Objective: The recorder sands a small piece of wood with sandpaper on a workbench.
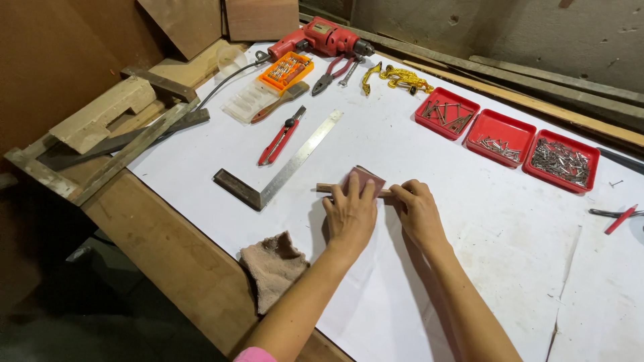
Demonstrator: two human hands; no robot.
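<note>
- Pressing down with flat, spread fingers, the left hand [350, 213] covers a reddish-brown sheet of sandpaper [367, 178] laid over a thin wooden stick [327, 188] near the middle of the white-covered table [416, 154].
- The right hand [417, 209] pinches the stick's right end between thumb and curled fingers, just beside the sandpaper.
- The stick lies flat, its left end poking out past the left hand.
- A steel try square [282, 169] lies just left of the stick, with a red utility knife [282, 136] beyond it.
- A beige rag [274, 267] hangs over the table's near edge.
- Three red trays [504, 136] of nails and screws sit toward the far right edge.
- A red electric drill [322, 38], an orange bit case [286, 70] and pliers [333, 72] lie along the far edge.
</note>
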